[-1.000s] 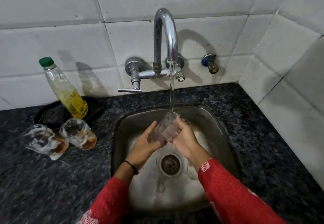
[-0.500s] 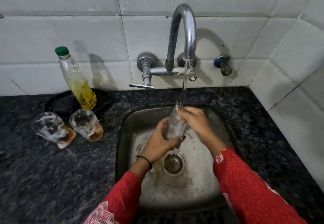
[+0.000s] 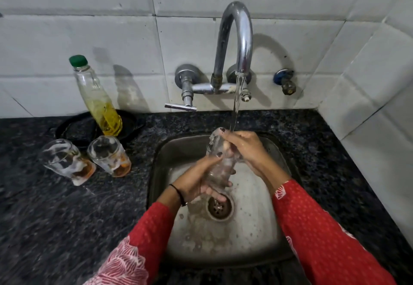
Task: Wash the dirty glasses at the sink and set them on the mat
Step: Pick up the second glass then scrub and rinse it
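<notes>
Glass (image 3: 220,162) now tilted upright under tap (image 3: 234,45), both hands' fingers (image 3: 225,137) wrapped round it, two dirty glasses (image 3: 107,155) left.

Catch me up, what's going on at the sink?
A person is rinsing a clear glass under the running tap, over the sink. The left hand holds its lower part; the right hand has its grip on the upper part near the rim. Two dirty glasses with orange residue wait on the counter to the left, beside a bottle of yellow liquid. No mat is in view.
</notes>
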